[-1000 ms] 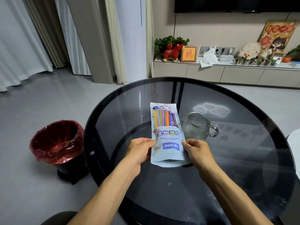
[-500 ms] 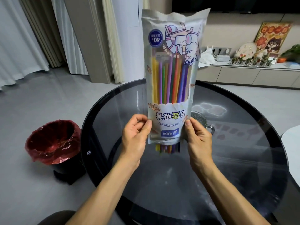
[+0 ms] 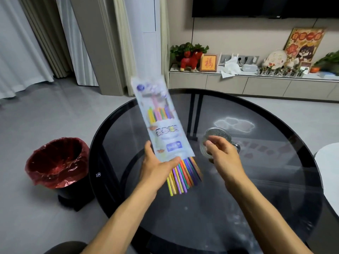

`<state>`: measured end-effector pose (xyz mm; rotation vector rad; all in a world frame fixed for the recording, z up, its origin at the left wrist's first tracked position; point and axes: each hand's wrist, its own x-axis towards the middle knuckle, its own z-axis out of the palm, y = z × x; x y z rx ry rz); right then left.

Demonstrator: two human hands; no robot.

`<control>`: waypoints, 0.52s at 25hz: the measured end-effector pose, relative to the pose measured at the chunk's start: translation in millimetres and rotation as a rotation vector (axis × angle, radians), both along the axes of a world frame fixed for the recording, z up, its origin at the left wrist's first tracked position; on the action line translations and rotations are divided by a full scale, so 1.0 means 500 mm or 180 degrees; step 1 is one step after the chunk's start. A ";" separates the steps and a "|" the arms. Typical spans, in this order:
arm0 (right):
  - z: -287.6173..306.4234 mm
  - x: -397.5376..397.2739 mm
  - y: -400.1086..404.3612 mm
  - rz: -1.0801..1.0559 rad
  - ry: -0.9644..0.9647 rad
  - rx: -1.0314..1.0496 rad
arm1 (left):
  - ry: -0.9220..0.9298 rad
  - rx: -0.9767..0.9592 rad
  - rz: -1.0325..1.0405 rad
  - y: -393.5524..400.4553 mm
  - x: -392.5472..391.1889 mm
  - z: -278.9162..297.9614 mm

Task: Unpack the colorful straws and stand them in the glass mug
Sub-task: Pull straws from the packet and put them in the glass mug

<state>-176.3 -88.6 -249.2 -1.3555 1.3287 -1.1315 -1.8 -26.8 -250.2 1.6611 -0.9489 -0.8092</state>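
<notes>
My left hand (image 3: 157,165) grips the lower end of the pale blue straw packet (image 3: 161,123), which leans up and to the left above the table and is blurred. Colorful straws (image 3: 183,176) stick out of its open lower end, fanning down toward the glass. My right hand (image 3: 222,154) hovers to the right of the packet with its fingers apart and nothing in them. It partly hides the clear glass mug (image 3: 218,134), which stands upright on the table just behind it.
The round dark glass table (image 3: 275,180) has a black rim. A black bin with a red liner (image 3: 56,163) stands on the floor at the left. A white round object (image 3: 330,173) shows at the right edge. A low cabinet with ornaments (image 3: 256,83) runs along the far wall.
My right hand has let go of the packet and moved right, in front of the mug. The packet has tilted left and dropped lower, and the straws have slid further out of its bottom.
</notes>
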 end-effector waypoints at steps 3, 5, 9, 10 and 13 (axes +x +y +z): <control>-0.018 -0.023 0.001 0.0235 0.1531 -0.0240 | -0.2763 0.0107 -0.0708 -0.005 0.017 -0.024; -0.031 -0.007 0.010 0.0513 0.1912 -0.0144 | -0.2956 0.0469 -0.1542 -0.008 0.010 -0.031; -0.052 0.038 0.023 0.0881 0.2200 -0.0082 | -0.2983 0.0569 -0.1762 -0.005 0.022 -0.040; -0.058 0.044 0.025 0.0868 0.2442 -0.0164 | -0.3077 0.0602 -0.1801 -0.002 0.024 -0.040; -0.058 0.047 0.030 0.0704 0.3034 -0.0427 | -0.3138 0.0636 -0.1928 0.000 0.030 -0.045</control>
